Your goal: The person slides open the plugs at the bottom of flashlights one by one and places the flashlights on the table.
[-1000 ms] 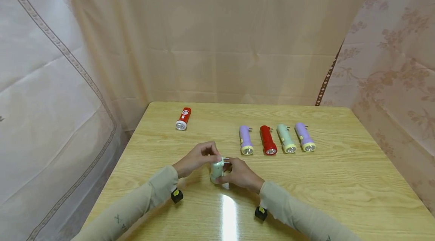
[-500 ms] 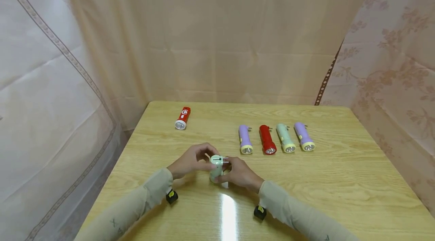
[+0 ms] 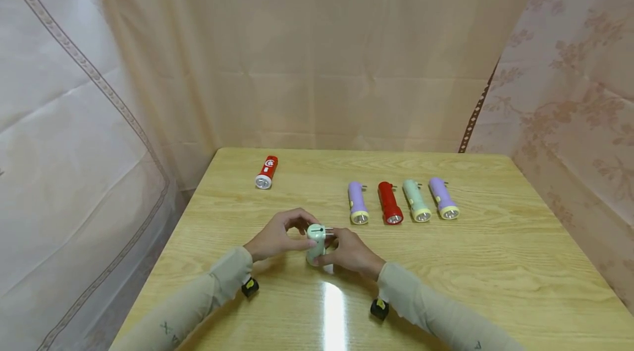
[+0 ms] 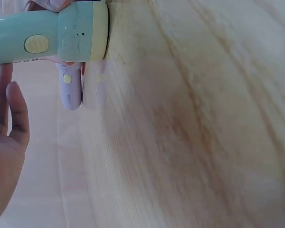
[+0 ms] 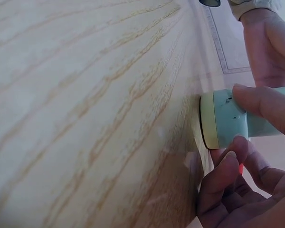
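A mint-green flashlight (image 3: 315,249) stands head down on the wooden table, its pale yellow rim (image 5: 208,119) right at the tabletop. Two metal plug prongs (image 3: 329,231) stick out to the right near its top end, where a dark slot shows. My right hand (image 3: 350,254) grips it low from the right, thumb in front and fingers around its head. From the left, my left hand (image 3: 281,234) holds the upper body, thumb on the near side and fingers behind. In the left wrist view a yellow button (image 4: 36,43) shows on the flashlight's side.
To the right lie a purple flashlight (image 3: 356,197), a red one, a green flashlight (image 3: 413,194) and another purple one in a row, lenses toward me. Farther left is a red-and-white flashlight (image 3: 268,166). Cloth curtains (image 3: 317,65) hang behind the table (image 3: 470,285).
My left hand has come off the flashlight's top end and slid to its left side, uncovering the end with the slot. The right hand has kept its hold.
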Demonstrator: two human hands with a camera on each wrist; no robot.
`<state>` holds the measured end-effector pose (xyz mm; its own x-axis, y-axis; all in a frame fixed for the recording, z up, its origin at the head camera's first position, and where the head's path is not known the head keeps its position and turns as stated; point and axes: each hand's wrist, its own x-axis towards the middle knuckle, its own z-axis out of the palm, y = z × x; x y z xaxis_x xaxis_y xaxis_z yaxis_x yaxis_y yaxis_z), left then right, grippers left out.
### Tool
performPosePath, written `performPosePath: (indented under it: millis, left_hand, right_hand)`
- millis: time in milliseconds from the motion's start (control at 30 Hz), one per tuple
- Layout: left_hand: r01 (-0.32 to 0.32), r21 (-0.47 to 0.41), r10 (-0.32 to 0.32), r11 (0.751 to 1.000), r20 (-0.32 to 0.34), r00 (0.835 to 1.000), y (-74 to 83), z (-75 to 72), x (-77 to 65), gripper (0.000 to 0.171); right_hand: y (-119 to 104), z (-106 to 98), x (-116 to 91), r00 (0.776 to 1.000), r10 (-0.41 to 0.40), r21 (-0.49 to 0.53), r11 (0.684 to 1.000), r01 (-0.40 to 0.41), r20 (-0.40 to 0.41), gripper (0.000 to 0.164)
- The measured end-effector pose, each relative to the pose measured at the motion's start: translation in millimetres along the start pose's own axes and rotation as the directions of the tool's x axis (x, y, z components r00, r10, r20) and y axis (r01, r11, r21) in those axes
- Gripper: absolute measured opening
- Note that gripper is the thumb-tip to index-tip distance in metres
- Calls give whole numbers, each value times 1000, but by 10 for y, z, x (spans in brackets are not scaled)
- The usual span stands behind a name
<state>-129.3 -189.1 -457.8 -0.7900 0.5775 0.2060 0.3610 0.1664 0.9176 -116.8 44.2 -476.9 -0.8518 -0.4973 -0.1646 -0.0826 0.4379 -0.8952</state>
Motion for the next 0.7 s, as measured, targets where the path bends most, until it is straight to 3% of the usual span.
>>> performPosePath:
  millis: [333, 533, 700]
  left_hand:
    - [77, 5, -76, 997, -145, 987, -2, -8, 37, 29]
    - [124, -57, -133, 991, -206, 969, -62, -18, 49, 29]
    - [155, -87, -172, 984, -259, 950, -105, -36, 95, 28]
  right_hand:
    - [-25, -8, -10, 999, 34, -1, 999, -34, -30, 40]
    - [-28, 4, -50, 999, 37, 48, 998, -35, -32, 41]
    - [-45, -16, -68, 998, 35, 25, 999, -33, -61, 43]
